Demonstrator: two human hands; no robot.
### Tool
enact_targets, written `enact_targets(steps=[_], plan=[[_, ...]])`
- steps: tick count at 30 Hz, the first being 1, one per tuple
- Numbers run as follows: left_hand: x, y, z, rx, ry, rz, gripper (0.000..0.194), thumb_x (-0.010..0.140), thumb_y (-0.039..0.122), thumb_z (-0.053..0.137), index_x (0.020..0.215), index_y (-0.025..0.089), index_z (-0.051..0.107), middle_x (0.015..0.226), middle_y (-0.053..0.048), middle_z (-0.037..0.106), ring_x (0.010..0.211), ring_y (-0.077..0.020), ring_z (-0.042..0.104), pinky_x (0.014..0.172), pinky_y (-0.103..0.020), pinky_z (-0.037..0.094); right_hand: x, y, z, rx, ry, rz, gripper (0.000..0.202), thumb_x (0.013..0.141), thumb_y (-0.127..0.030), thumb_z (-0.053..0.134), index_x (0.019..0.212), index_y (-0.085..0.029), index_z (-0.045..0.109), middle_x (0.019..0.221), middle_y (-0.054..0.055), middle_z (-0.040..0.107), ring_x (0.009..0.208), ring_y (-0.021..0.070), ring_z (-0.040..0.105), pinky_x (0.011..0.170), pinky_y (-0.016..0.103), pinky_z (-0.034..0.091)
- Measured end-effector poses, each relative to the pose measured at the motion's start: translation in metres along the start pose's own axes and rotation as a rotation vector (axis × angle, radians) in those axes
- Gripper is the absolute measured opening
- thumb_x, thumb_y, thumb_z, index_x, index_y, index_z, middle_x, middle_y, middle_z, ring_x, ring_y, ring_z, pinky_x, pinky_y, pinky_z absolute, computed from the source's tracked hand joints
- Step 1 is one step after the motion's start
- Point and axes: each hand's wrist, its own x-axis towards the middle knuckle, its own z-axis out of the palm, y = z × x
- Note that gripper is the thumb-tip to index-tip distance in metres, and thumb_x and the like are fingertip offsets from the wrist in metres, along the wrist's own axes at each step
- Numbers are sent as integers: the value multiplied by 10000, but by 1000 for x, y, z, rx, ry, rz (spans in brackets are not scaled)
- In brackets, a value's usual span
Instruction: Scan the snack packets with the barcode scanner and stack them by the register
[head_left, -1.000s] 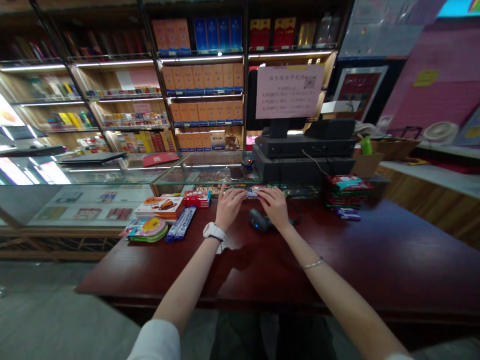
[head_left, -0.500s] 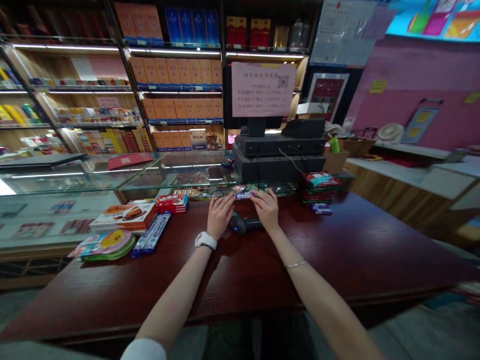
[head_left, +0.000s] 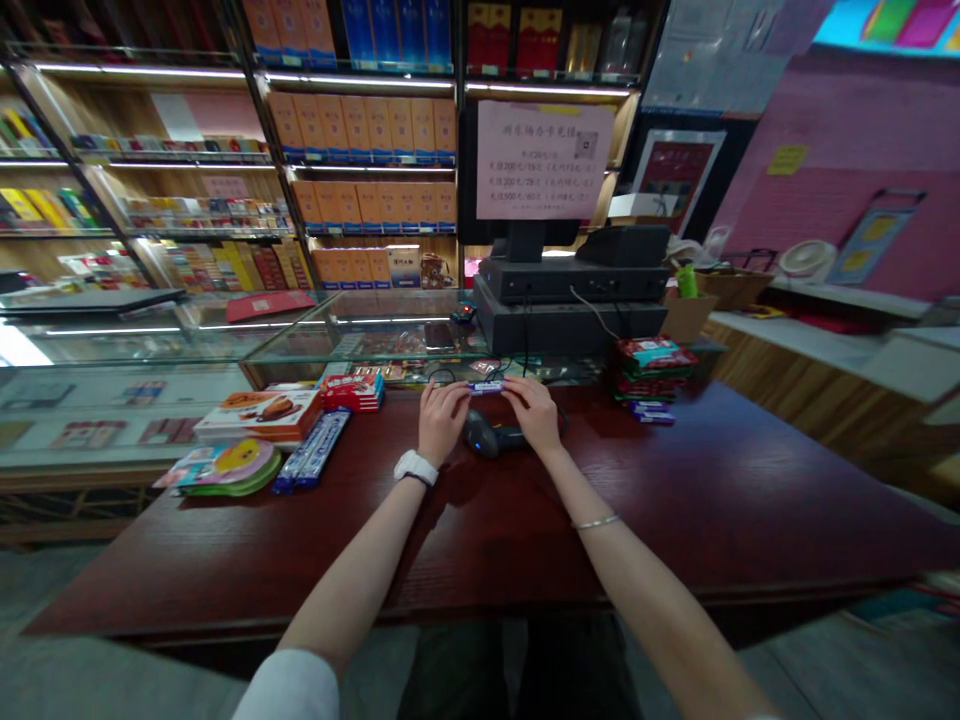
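Between my two hands is a small purple-and-white candy pack (head_left: 486,387), pinched at its ends. My left hand (head_left: 442,420) grips its left end; a white watch sits on that wrist. At the right end the fingers of my right hand (head_left: 533,410) are closed on it, and a thin bracelet circles that wrist. Just below the pack, a black barcode scanner (head_left: 484,436) with a small blue light lies on the dark wooden counter (head_left: 480,560). Part of the scanner's handle is hidden behind my right hand.
Left on the counter are blue long packs (head_left: 312,450), red boxes (head_left: 351,392), an orange-white box (head_left: 259,412) and round-topped packages (head_left: 232,467). Red-green packs (head_left: 651,368) and purple packs (head_left: 652,412) lie right. Behind stand a glass case (head_left: 375,335) and a register (head_left: 570,310).
The candy pack shows more plainly between my fingers, its label now facing me. My hands keep their pinch on it; the whole view has shifted slightly.
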Motion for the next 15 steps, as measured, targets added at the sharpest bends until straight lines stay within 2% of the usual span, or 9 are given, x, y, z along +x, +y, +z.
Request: enact_targets(steps=[6,11,15], plan=[[0,5,2,-52,37,-56,120,947,259,534,999,231,638,977,-15,744,936,-172,673,1098,-453,381,-4,-4,1,24,-8,32,249,962,-346,519,1096,-232,695,1100,78,722,1069,221,660,992,394,504],[0,5,5,-89,-18,-99,132,953,275,523,1008,239,638,997,-22,738,960,-179,669,1067,-434,414,-7,-1,5,-13,-1,23,208,962,-317,522,998,-238,711,1024,56,743,1020,213,677,1013,412,488],[-2,4,4,-94,-47,-92,158,929,276,568,1069,241,631,1056,-27,731,1025,-186,656,1084,-437,394,-8,2,5,-47,13,7,184,954,-307,542,964,-241,714,1047,53,743,1033,215,675,1047,457,445]])
